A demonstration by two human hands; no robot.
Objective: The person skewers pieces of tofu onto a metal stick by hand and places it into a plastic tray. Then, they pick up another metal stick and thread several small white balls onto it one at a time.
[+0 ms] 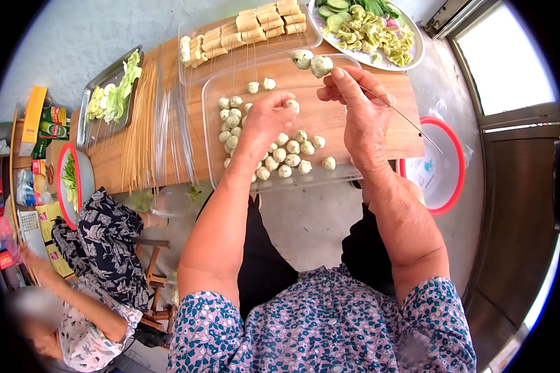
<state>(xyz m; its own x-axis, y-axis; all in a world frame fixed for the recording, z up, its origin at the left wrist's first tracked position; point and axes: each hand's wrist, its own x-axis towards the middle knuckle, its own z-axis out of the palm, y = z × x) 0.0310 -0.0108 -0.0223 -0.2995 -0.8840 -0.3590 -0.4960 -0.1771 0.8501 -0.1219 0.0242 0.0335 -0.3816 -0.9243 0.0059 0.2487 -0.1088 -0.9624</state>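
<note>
My right hand is closed around a thin metal skewer that slants down to the right past my wrist. Two pale, green-flecked balls are threaded on it just beyond my fingertips. Over the clear plastic tray, my left hand pinches a similar ball in its fingers. Many more loose balls lie below and to the left of that hand in the tray, and several sit near its far side.
Bundled wooden sticks and metal skewers lie left on the wooden table. Behind stands a tray of skewered rolls; a vegetable plate is back right. A red-rimmed tub stands right; another person sits lower left.
</note>
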